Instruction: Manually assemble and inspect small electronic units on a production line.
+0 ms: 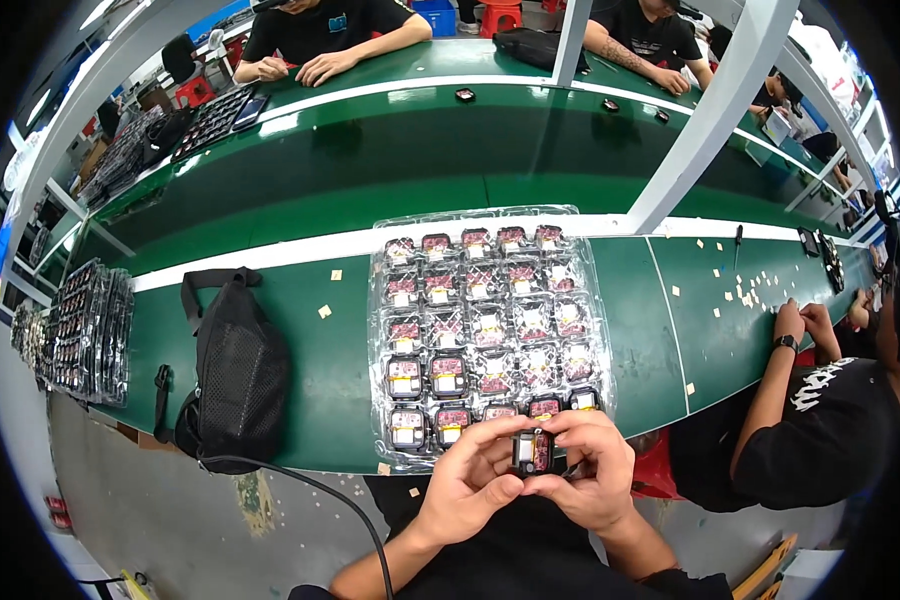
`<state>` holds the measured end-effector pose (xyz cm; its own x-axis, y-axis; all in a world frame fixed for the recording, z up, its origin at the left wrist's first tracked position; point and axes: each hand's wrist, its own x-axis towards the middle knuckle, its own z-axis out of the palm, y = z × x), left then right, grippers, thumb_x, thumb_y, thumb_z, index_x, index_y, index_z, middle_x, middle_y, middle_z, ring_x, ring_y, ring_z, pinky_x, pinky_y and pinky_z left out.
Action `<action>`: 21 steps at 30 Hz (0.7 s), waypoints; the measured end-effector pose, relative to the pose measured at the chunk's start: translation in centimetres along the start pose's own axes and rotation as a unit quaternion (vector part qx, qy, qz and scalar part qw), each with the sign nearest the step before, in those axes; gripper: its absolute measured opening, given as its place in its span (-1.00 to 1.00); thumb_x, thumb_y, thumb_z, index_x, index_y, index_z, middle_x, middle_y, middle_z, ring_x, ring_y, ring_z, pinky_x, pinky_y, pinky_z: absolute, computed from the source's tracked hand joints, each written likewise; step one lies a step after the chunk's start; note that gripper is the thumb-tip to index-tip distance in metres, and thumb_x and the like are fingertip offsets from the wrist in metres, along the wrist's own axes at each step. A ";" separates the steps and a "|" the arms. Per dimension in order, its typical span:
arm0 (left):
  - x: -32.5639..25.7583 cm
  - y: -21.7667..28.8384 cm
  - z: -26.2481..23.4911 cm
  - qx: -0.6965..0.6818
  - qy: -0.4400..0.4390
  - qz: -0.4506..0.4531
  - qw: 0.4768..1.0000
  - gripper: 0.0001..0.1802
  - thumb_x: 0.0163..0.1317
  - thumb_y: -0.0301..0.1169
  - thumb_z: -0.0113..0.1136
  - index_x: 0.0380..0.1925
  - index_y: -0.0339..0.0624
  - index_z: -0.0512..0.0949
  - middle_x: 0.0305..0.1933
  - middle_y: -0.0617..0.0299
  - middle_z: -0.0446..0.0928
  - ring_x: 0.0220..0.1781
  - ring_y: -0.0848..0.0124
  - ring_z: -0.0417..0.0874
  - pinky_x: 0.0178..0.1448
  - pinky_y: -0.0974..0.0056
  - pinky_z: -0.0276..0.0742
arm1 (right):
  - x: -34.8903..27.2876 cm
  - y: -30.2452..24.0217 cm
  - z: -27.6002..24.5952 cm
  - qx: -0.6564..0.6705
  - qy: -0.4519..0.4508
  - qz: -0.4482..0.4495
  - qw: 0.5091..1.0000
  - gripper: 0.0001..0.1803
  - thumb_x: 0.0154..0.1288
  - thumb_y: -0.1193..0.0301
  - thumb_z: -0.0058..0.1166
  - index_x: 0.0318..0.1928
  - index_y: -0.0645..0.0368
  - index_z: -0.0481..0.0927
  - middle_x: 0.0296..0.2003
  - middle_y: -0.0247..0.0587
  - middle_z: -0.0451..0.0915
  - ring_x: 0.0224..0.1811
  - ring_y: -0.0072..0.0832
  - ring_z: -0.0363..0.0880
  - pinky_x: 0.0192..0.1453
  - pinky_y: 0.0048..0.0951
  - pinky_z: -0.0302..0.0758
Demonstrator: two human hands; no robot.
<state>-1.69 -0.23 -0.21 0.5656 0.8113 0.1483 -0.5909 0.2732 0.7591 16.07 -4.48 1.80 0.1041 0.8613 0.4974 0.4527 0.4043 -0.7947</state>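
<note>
Between my two hands, just over the table's near edge, is a small black square electronic device (533, 452) with a pale block and reddish circuitry showing inside its casing. The fingers of my left hand (473, 478) close on its left side. My right hand (592, 470) grips its right side with thumb and fingers. Directly beyond my hands lies a clear plastic blister tray (378, 300) with rows of similar devices in its pockets. The nearest row is partly hidden behind my fingers.
A black mesh sling bag (240, 370) lies left of the tray, with stacked filled trays (88, 325) at the far left. A conveyor belt (350, 165) carries a few devices beyond a grey post (710, 120). At right, a co-worker (810, 410) works near scattered beige pieces (750, 292).
</note>
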 end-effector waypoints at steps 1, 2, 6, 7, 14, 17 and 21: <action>-0.1 0.0 -0.1 -0.001 0.000 -0.003 1.000 -0.27 0.44 -0.31 0.35 0.45 -0.35 0.22 0.46 -0.09 0.36 0.47 0.13 0.46 0.51 0.06 0.41 | 0.0 -0.1 0.2 -0.001 0.001 0.003 1.000 -0.33 -0.04 0.22 0.69 -0.02 0.22 0.56 0.02 -0.04 0.67 -0.54 -0.79 0.25 -0.58 -0.67 0.23; -0.1 0.0 -0.3 -0.010 0.007 -0.010 1.000 -0.29 0.42 -0.31 0.37 0.42 -0.35 0.26 0.43 -0.07 0.38 0.46 0.15 0.47 0.50 0.07 0.41 | 0.1 -0.2 0.4 0.001 -0.005 0.002 1.000 -0.33 -0.04 0.22 0.70 -0.03 0.22 0.55 0.02 -0.04 0.68 -0.55 -0.80 0.24 -0.58 -0.67 0.24; -0.2 -0.4 -0.5 0.010 0.059 0.012 0.998 -0.35 0.38 -0.20 0.42 0.30 -0.34 0.39 0.30 -0.07 0.47 0.39 0.18 0.52 0.47 0.06 0.44 | 0.3 -1.0 0.3 0.023 -0.050 0.029 0.998 -0.25 0.00 0.09 0.64 0.06 0.21 0.50 0.07 -0.01 0.56 -0.38 -0.60 0.49 -0.49 -0.60 0.45; -0.2 -0.4 -0.4 0.028 0.090 0.019 0.995 -0.33 0.35 -0.10 0.44 0.25 -0.30 0.43 0.26 -0.12 0.51 0.36 0.17 0.53 0.45 0.04 0.46 | 0.5 -1.3 0.2 0.039 -0.053 0.035 0.997 -0.22 0.03 0.04 0.62 0.09 0.21 0.48 0.08 0.01 0.51 -0.28 -0.50 0.57 -0.43 -0.55 0.55; 0.1 -0.4 -0.8 0.005 0.092 0.056 0.994 -0.37 0.36 -0.21 0.43 0.25 -0.35 0.41 0.27 -0.15 0.52 0.32 0.06 0.61 0.46 -0.01 0.51 | 0.3 -0.6 0.4 -0.100 -0.062 0.006 0.993 -0.55 0.25 0.46 0.42 0.10 0.25 0.55 0.01 0.02 0.49 -0.22 -0.21 0.67 -0.26 -0.33 0.67; 0.0 -0.4 -0.9 0.003 0.082 0.066 0.994 -0.39 0.38 -0.30 0.41 0.28 -0.37 0.39 0.32 -0.15 0.50 0.37 0.04 0.58 0.48 -0.01 0.48 | 0.8 -0.5 0.4 -0.172 -0.039 -0.050 0.983 -0.63 0.15 0.54 0.46 -0.02 0.26 0.66 -0.13 -0.08 0.59 -0.36 -0.30 0.66 -0.34 -0.34 0.63; 0.0 -0.6 -1.1 0.002 0.074 0.070 0.995 -0.40 0.37 -0.33 0.41 0.29 -0.37 0.39 0.32 -0.16 0.50 0.38 0.05 0.58 0.48 0.00 0.48 | 1.1 -0.3 0.4 -0.228 -0.010 -0.122 0.966 -0.67 0.03 0.54 0.51 -0.14 0.26 0.75 -0.34 -0.22 0.69 -0.52 -0.40 0.59 -0.48 -0.40 0.52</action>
<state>-1.98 0.12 -1.34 0.3867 0.9084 0.1588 -0.6554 0.1496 0.7403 15.68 -3.58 2.44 -0.0699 0.7658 0.6393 0.8050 0.4217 -0.4172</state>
